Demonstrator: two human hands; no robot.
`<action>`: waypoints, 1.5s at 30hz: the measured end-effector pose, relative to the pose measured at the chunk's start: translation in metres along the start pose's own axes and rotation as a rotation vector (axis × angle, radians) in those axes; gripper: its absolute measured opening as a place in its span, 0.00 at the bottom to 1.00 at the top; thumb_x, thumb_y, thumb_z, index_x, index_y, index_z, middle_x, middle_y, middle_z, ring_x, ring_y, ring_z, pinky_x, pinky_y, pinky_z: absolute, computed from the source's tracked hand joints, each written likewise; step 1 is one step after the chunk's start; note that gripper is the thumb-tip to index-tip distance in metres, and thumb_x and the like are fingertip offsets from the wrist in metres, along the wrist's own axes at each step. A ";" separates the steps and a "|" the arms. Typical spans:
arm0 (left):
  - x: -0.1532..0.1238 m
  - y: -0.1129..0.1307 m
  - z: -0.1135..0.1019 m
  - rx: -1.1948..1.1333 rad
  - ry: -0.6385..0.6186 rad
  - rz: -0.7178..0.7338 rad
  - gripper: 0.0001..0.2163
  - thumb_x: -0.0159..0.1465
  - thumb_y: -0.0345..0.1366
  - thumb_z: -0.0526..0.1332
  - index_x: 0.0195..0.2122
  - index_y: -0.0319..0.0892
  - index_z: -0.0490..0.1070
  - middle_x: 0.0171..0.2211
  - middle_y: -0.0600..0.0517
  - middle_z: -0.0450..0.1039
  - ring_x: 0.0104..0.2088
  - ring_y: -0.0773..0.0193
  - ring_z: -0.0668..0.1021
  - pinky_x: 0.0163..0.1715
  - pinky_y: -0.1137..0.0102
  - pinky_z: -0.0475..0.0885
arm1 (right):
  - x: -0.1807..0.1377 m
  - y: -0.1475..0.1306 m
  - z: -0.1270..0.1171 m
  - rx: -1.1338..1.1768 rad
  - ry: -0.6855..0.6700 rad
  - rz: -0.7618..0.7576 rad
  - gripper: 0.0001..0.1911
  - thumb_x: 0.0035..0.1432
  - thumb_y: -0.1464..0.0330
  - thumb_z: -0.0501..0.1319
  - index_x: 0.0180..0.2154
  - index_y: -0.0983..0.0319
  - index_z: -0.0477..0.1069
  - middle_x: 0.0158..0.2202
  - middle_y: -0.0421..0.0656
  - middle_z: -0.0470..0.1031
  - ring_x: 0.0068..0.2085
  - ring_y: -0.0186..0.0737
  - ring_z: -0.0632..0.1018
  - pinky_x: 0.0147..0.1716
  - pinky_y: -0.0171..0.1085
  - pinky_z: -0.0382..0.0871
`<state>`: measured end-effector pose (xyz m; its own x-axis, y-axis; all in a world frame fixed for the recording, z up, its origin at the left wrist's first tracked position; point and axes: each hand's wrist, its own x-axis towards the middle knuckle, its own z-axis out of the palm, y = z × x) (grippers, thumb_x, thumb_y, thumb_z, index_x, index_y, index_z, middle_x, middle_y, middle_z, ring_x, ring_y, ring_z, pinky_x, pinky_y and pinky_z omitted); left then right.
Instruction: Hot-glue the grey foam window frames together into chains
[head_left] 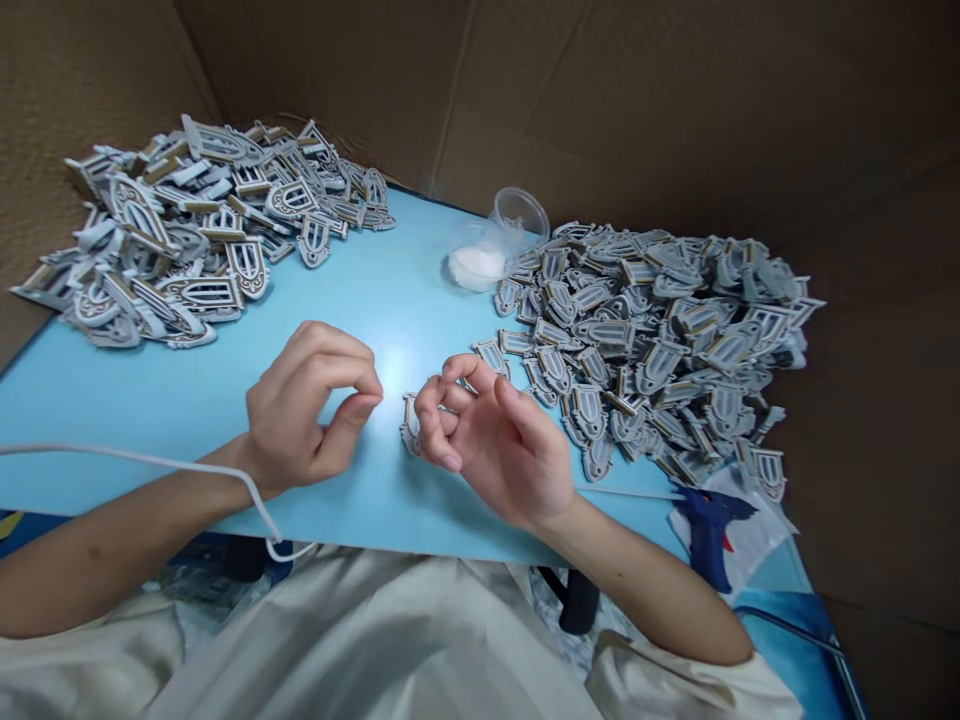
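My left hand (311, 405) hovers over the blue table (150, 390) with thumb and fingertips pinched together; whatever is between them is too small to make out. My right hand (491, 440) is just to its right, palm up and fingers curled. It holds a small grey shield-shaped piece (409, 425), which is partly hidden behind the fingers. The two hands are a few centimetres apart near the table's front edge. Loose pieces from the right-hand pile lie just beyond my right fingertips.
A big pile of grey shield-shaped pieces (172, 240) lies at the back left, another pile (660, 330) at the right. A clear plastic cup (487, 250) with white stuff lies tipped between them. A blue glue gun (709, 530) rests front right. A white cable (150, 460) crosses my left wrist. Cardboard walls (675, 110) surround the table.
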<state>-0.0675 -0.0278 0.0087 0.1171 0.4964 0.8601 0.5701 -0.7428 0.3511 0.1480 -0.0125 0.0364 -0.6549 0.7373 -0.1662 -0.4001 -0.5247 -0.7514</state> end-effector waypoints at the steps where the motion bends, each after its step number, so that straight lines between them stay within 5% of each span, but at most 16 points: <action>1: 0.001 -0.002 -0.001 0.003 0.031 -0.013 0.06 0.76 0.33 0.62 0.39 0.47 0.72 0.32 0.53 0.75 0.31 0.62 0.79 0.32 0.61 0.75 | -0.001 -0.002 -0.001 -0.007 0.003 -0.005 0.21 0.66 0.48 0.68 0.45 0.57 0.70 0.35 0.40 0.79 0.26 0.34 0.70 0.33 0.39 0.61; 6: 0.013 -0.020 -0.006 -0.025 0.106 -0.170 0.11 0.80 0.43 0.62 0.38 0.46 0.72 0.33 0.56 0.73 0.32 0.66 0.78 0.30 0.61 0.74 | -0.019 -0.019 -0.011 -0.061 0.033 -0.056 0.19 0.66 0.50 0.68 0.45 0.57 0.71 0.38 0.41 0.80 0.27 0.35 0.72 0.32 0.40 0.62; 12: 0.040 -0.053 -0.035 -0.147 -0.015 -0.381 0.15 0.79 0.47 0.65 0.37 0.44 0.71 0.35 0.58 0.71 0.33 0.70 0.76 0.33 0.65 0.78 | -0.057 -0.047 -0.031 0.085 0.193 -0.244 0.20 0.66 0.47 0.67 0.46 0.55 0.72 0.38 0.38 0.76 0.24 0.32 0.64 0.30 0.39 0.60; 17: 0.050 -0.050 -0.020 -0.280 -0.281 -0.205 0.09 0.72 0.31 0.71 0.33 0.43 0.78 0.27 0.56 0.78 0.27 0.66 0.80 0.23 0.71 0.75 | -0.072 -0.039 -0.037 0.225 0.244 -0.440 0.21 0.71 0.42 0.60 0.41 0.51 0.71 0.22 0.30 0.51 0.21 0.35 0.48 0.25 0.38 0.51; 23: 0.055 0.033 0.042 -0.548 -0.505 -0.158 0.06 0.74 0.29 0.66 0.38 0.44 0.76 0.33 0.51 0.80 0.33 0.63 0.82 0.33 0.68 0.80 | -0.063 -0.001 -0.038 0.427 0.087 -0.512 0.24 0.71 0.39 0.59 0.38 0.51 0.72 0.20 0.29 0.44 0.19 0.35 0.42 0.21 0.39 0.45; 27: 0.054 0.056 0.063 -0.521 -0.469 0.014 0.03 0.74 0.29 0.67 0.42 0.44 0.78 0.35 0.51 0.81 0.35 0.64 0.82 0.36 0.69 0.80 | -0.059 0.011 -0.034 0.467 0.060 -0.530 0.23 0.71 0.40 0.60 0.38 0.52 0.69 0.20 0.29 0.45 0.20 0.34 0.43 0.22 0.39 0.47; 39: 0.049 0.043 0.055 -0.143 -0.505 0.430 0.03 0.75 0.28 0.64 0.46 0.41 0.77 0.36 0.48 0.86 0.34 0.61 0.85 0.39 0.61 0.76 | -0.048 0.016 -0.037 0.552 0.042 -0.551 0.19 0.73 0.47 0.63 0.38 0.55 0.72 0.21 0.29 0.49 0.21 0.34 0.48 0.26 0.35 0.54; 45: 0.040 0.047 0.060 0.020 -0.374 0.521 0.05 0.74 0.26 0.63 0.41 0.42 0.75 0.31 0.52 0.84 0.32 0.58 0.85 0.36 0.58 0.72 | -0.048 0.020 -0.032 0.623 0.042 -0.574 0.17 0.73 0.49 0.66 0.41 0.56 0.77 0.22 0.29 0.51 0.22 0.32 0.48 0.26 0.34 0.53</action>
<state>0.0127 -0.0162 0.0376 0.6565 0.1986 0.7277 0.3763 -0.9223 -0.0878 0.1922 -0.0450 0.0086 -0.2231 0.9696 0.1005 -0.9513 -0.1940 -0.2395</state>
